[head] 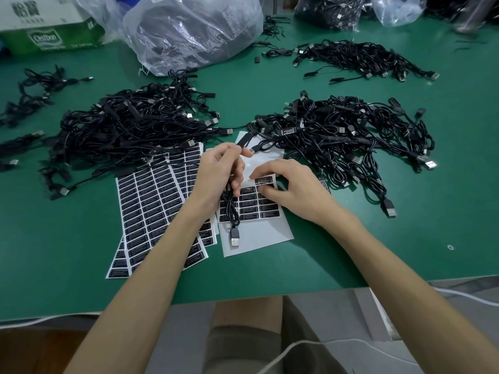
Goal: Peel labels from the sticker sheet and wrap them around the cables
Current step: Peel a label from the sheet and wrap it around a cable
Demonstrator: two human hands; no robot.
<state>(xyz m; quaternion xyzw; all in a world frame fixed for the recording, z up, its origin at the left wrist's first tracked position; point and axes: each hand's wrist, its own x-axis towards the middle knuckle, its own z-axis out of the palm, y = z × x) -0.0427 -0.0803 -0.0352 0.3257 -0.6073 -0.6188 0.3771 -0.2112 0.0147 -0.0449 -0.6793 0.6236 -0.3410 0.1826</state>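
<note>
My left hand (218,174) grips a black USB cable (234,233) whose plug hangs down over a partly used sticker sheet (259,233). A small connector of that cable sticks out past my left fingertips. My right hand (289,184) rests on the same sheet, its fingertips on the black labels (249,205) near the top row. Whether a label is lifted I cannot tell. Full sticker sheets (151,209) lie fanned out to the left under my left forearm.
Large heaps of black cables lie at the left (129,130), at the right (351,136) and at the far right (359,56) on the green mat (405,238). Clear plastic bags (189,31) and a carton (51,25) stand at the back.
</note>
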